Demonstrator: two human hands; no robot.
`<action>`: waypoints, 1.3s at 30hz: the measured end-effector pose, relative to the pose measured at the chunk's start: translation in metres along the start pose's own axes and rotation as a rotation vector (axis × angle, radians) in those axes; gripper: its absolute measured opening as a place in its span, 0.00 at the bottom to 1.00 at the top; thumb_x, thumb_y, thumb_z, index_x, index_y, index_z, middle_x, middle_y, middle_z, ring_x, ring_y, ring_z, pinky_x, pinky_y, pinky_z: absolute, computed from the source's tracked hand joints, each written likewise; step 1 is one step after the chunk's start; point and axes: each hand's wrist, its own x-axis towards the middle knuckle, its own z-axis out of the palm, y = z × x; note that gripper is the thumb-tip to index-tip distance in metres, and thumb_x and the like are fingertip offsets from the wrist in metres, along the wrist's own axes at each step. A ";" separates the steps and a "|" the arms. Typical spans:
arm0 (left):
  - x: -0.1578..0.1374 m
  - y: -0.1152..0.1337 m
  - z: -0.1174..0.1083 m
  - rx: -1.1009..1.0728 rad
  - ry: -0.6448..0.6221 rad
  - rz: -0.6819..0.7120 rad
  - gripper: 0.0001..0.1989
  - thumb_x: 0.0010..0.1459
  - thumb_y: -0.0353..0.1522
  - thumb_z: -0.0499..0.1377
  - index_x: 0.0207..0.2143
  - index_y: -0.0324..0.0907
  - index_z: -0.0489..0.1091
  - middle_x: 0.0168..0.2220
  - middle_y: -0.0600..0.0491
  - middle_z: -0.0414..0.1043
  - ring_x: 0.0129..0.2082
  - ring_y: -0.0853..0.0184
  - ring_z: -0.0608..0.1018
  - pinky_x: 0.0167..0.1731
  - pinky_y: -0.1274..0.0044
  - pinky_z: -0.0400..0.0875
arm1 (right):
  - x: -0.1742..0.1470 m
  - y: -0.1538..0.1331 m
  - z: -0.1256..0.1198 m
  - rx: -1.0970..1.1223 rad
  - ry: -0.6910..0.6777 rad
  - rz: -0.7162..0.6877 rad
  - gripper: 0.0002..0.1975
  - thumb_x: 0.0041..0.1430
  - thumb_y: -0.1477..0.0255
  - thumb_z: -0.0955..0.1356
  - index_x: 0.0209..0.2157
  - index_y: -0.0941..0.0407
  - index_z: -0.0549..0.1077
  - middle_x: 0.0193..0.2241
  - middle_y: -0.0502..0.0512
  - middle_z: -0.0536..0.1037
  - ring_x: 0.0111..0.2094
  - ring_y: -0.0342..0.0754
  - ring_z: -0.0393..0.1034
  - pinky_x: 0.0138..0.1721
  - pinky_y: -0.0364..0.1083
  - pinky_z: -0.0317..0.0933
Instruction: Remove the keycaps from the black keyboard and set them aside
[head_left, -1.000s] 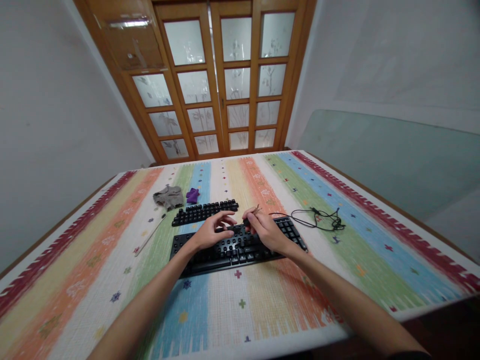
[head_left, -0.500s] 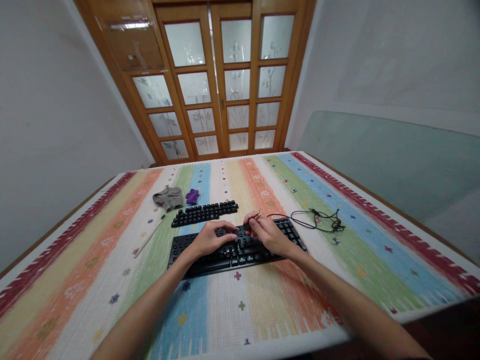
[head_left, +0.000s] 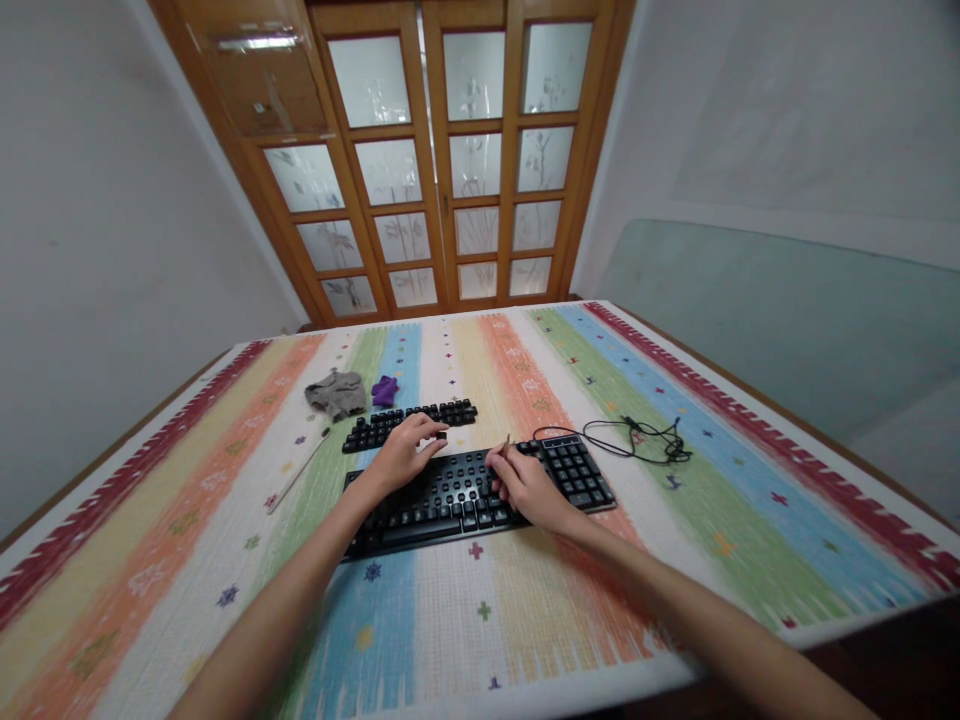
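Note:
A black keyboard (head_left: pixel 465 497) lies in front of me, slightly angled. Many keycaps are off its left and middle part, where bare switches show. My left hand (head_left: pixel 409 452) is over the keyboard's back edge, pinching a small black keycap (head_left: pixel 441 436) between thumb and fingertips. Behind it, loose black keycaps (head_left: pixel 454 411) stand in rows on the cloth, partly covered by that hand. Over the keyboard's right-middle part, my right hand (head_left: pixel 525 482) is closed on a small thin metal tool (head_left: pixel 508 444), its tip pointing up. The tool's exact kind is unclear.
A grey cloth (head_left: pixel 336 395) and a purple cloth (head_left: pixel 385 391) lie at the back left. Nearby is a thin brush (head_left: pixel 300 470) with a dark head. The keyboard's black cable (head_left: pixel 637 440) is coiled at right. A striped tablecloth (head_left: pixel 720 500) covers the table.
My left hand has moved back and left from the keyboard's middle, carrying a keycap. The right hand stays near its place, the metal tool now more upright and apart from the left hand.

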 end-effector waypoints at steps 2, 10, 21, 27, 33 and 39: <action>0.002 -0.004 0.001 0.008 0.011 -0.008 0.10 0.62 0.34 0.57 0.43 0.41 0.75 0.37 0.50 0.73 0.33 0.67 0.74 0.39 0.73 0.71 | -0.003 -0.001 0.003 -0.067 -0.003 -0.061 0.15 0.70 0.64 0.56 0.35 0.56 0.67 0.24 0.52 0.73 0.24 0.46 0.68 0.31 0.45 0.61; 0.010 -0.010 0.010 0.063 -0.017 -0.102 0.08 0.58 0.33 0.61 0.36 0.39 0.76 0.30 0.50 0.76 0.29 0.66 0.76 0.36 0.74 0.70 | 0.008 -0.016 0.010 -0.596 -0.196 -0.279 0.14 0.69 0.67 0.57 0.38 0.59 0.70 0.33 0.62 0.77 0.34 0.51 0.71 0.38 0.47 0.60; 0.013 -0.023 0.019 0.262 -0.124 0.054 0.04 0.57 0.29 0.62 0.35 0.40 0.76 0.37 0.47 0.72 0.40 0.59 0.72 0.42 0.69 0.69 | 0.043 -0.003 -0.006 -0.179 -0.095 0.079 0.19 0.70 0.64 0.57 0.28 0.57 0.67 0.16 0.47 0.67 0.22 0.44 0.66 0.29 0.43 0.56; 0.017 -0.035 0.024 0.310 -0.122 0.110 0.05 0.59 0.31 0.61 0.34 0.42 0.78 0.37 0.48 0.69 0.40 0.61 0.71 0.42 0.69 0.68 | 0.035 -0.005 -0.011 -0.100 -0.061 0.052 0.20 0.69 0.60 0.57 0.30 0.57 0.68 0.18 0.47 0.69 0.23 0.44 0.66 0.30 0.43 0.57; 0.018 -0.040 0.025 0.357 -0.107 0.135 0.05 0.58 0.31 0.62 0.34 0.42 0.78 0.36 0.49 0.68 0.39 0.62 0.70 0.40 0.70 0.67 | 0.030 -0.012 -0.015 -0.045 -0.049 0.027 0.21 0.68 0.57 0.57 0.30 0.57 0.68 0.19 0.47 0.69 0.23 0.44 0.65 0.30 0.43 0.57; 0.022 -0.042 0.027 0.306 -0.081 0.120 0.04 0.58 0.30 0.61 0.33 0.42 0.77 0.36 0.49 0.67 0.38 0.62 0.70 0.40 0.70 0.67 | 0.026 -0.015 -0.016 -0.037 -0.052 0.027 0.20 0.68 0.58 0.57 0.30 0.57 0.67 0.19 0.48 0.69 0.23 0.45 0.66 0.31 0.44 0.58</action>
